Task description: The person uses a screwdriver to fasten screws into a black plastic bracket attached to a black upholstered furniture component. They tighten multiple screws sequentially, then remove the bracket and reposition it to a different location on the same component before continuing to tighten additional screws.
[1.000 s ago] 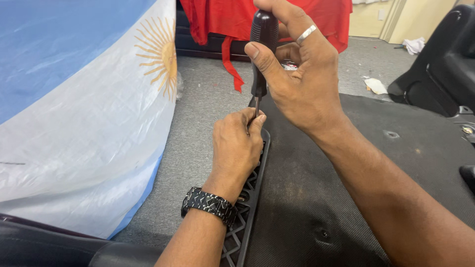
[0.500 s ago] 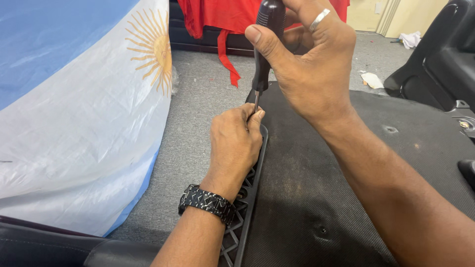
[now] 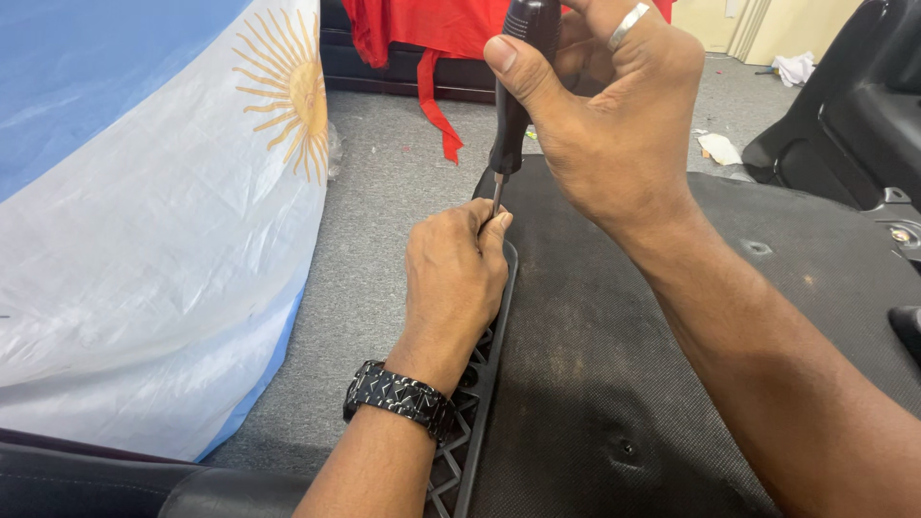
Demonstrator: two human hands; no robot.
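Observation:
My right hand (image 3: 614, 125), a silver ring on one finger, grips the black handle of a screwdriver (image 3: 518, 86) held upright. Its metal shaft points down into my left hand (image 3: 456, 273), whose fingers pinch around the tip; the tip and whatever it meets are hidden. My left hand rests on the ribbed plastic edge (image 3: 470, 422) of a large dark fabric-covered panel (image 3: 614, 364) lying flat. A black metal watch (image 3: 398, 395) is on my left wrist.
A light blue and white flag with a yellow sun (image 3: 144, 211) drapes at the left. Grey carpet (image 3: 384, 211) lies between flag and panel. Red cloth (image 3: 432, 38) hangs at the back. Black plastic parts (image 3: 854, 105) stand at the right, and scraps of paper (image 3: 720, 149) lie on the floor.
My right hand with the screwdriver has dropped slightly and turned about the handle. My left hand stays pinched around the shaft's tip at the panel's edge.

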